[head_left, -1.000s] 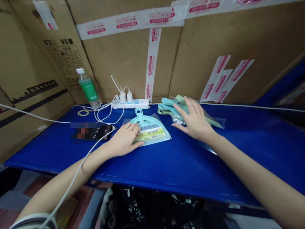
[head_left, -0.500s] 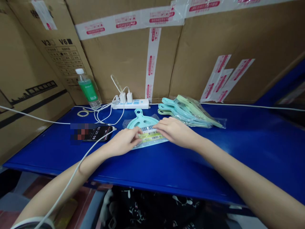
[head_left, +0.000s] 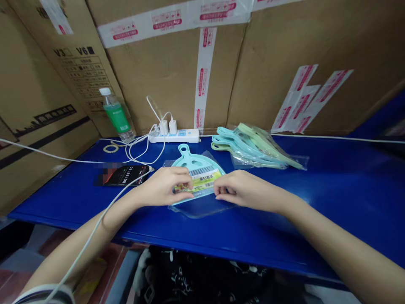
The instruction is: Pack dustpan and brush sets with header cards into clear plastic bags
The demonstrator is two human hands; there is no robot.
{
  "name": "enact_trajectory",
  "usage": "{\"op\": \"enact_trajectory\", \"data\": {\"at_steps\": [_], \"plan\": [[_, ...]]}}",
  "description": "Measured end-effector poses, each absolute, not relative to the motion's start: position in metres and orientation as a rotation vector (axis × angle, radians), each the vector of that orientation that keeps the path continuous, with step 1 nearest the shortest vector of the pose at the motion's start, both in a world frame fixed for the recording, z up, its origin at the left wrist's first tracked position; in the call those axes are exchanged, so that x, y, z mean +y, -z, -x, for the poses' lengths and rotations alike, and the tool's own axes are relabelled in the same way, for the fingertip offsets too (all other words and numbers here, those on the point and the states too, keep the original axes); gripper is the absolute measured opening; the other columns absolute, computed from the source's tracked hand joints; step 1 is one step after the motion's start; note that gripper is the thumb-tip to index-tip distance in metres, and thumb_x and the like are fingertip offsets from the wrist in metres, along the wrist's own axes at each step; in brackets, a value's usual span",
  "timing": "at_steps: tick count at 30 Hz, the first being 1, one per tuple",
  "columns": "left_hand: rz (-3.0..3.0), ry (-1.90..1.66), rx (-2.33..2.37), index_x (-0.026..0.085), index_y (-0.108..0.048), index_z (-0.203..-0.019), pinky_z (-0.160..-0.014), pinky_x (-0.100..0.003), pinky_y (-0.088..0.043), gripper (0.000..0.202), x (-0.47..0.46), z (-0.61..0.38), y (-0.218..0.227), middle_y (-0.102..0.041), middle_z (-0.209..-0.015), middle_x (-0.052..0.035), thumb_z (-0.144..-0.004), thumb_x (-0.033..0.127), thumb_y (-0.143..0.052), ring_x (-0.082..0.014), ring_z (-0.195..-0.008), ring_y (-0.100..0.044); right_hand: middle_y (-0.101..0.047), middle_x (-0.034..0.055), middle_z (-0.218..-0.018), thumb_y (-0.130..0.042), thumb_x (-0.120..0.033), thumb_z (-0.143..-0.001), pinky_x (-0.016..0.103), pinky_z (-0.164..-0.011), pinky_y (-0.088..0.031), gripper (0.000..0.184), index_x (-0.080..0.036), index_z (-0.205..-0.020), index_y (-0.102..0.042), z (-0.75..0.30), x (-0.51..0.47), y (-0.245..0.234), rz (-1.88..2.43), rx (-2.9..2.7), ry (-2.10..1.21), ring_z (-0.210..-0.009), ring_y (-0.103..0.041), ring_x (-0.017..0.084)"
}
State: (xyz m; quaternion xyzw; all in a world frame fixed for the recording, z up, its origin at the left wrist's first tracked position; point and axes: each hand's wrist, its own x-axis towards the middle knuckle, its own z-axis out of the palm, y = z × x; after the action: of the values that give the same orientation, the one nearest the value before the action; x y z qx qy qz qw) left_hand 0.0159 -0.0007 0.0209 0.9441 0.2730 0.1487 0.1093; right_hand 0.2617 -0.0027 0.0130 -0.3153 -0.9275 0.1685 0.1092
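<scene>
A light blue dustpan (head_left: 187, 157) with a ring-ended handle lies flat on the table, handle pointing away from me. It is in a clear plastic bag (head_left: 202, 210), whose loose end spreads toward me. A yellow and white label (head_left: 207, 177) covers the dustpan's lower middle. At its left edge is my left hand (head_left: 167, 185), fingers bent and thumb apart, with part of the label showing in the gap. My right hand (head_left: 240, 190) is by the right edge, thumb and curled fingers brought together at the bag; the exact grip is partly hidden.
Several bagged blue and green dustpans (head_left: 253, 147) lie in a pile at the back right. Behind stands a white power strip (head_left: 185, 136) with cables. A bottle (head_left: 117, 116), a beige coil (head_left: 110, 147) and a phone (head_left: 126, 175) are on the left. Cardboard (head_left: 158, 67) walls the back.
My hands have come off the label's middle, the right one moving right and toward me. More of the dustpan shows, and the bag's loose end now lies spread out toward me.
</scene>
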Motion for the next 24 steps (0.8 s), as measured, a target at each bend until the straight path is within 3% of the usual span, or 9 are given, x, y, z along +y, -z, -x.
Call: {"op": "enact_trajectory", "data": {"at_steps": [4, 7, 11, 18, 24], "plan": [[-2.919, -0.311, 0.89, 0.016, -0.058, -0.089, -0.061, -0.026, -0.043, 0.019, -0.003, -0.018, -0.015, -0.062, -0.084, -0.0028, -0.085, 0.034, -0.063, -0.0166, -0.07, -0.058, -0.056, -0.0052, -0.06, -0.062, -0.013, -0.083, 0.025, -0.052, -0.03, 0.012, -0.02, -0.073, -0.058, -0.259, -0.008, -0.012, 0.9, -2.735, -0.285, -0.049, -0.044, 0.01], [-2.899, -0.26, 0.911, 0.017, -0.056, -0.084, -0.059, -0.024, -0.042, 0.009, -0.006, -0.02, -0.016, -0.061, -0.08, -0.0011, -0.088, 0.025, -0.054, -0.0141, -0.065, -0.057, -0.062, -0.0012, -0.066, -0.054, -0.016, -0.09, 0.027, -0.052, -0.031, 0.018, -0.019, -0.074, -0.061, -0.257, -0.01, -0.009, 0.819, -2.731, -0.124, -0.055, -0.051, 0.013], [-2.887, -0.21, 0.881, 0.017, -0.056, -0.079, -0.058, -0.024, -0.042, 0.012, -0.007, -0.019, -0.019, -0.061, -0.077, -0.0003, -0.088, 0.02, -0.049, -0.0127, -0.062, -0.057, -0.067, 0.0013, -0.072, -0.048, -0.02, -0.096, 0.028, -0.055, -0.035, 0.025, -0.02, -0.081, -0.067, -0.256, -0.01, -0.005, 0.74, -2.724, 0.041, -0.062, -0.058, 0.015], [-3.041, -0.247, 0.949, 0.016, -0.056, -0.086, -0.052, -0.026, -0.041, 0.015, -0.011, -0.025, -0.007, -0.062, -0.077, -0.0022, -0.092, 0.028, -0.049, -0.0163, -0.064, -0.06, -0.072, 0.0014, -0.08, -0.052, -0.018, -0.094, 0.029, -0.06, -0.041, 0.021, -0.021, -0.089, -0.071, -0.255, -0.011, -0.001, 0.723, -2.789, 0.059, -0.07, -0.065, 0.016], [-3.122, -0.282, 1.016, 0.015, -0.055, -0.087, -0.049, -0.024, -0.038, 0.019, -0.011, -0.027, -0.001, -0.062, -0.076, -0.0022, -0.096, 0.022, -0.039, -0.0149, -0.062, -0.06, -0.074, 0.0011, -0.081, -0.052, -0.02, -0.095, 0.028, -0.062, -0.045, 0.02, -0.022, -0.092, -0.072, -0.254, -0.013, -0.002, 0.737, -2.745, 0.034, -0.071, -0.066, 0.016]]}}
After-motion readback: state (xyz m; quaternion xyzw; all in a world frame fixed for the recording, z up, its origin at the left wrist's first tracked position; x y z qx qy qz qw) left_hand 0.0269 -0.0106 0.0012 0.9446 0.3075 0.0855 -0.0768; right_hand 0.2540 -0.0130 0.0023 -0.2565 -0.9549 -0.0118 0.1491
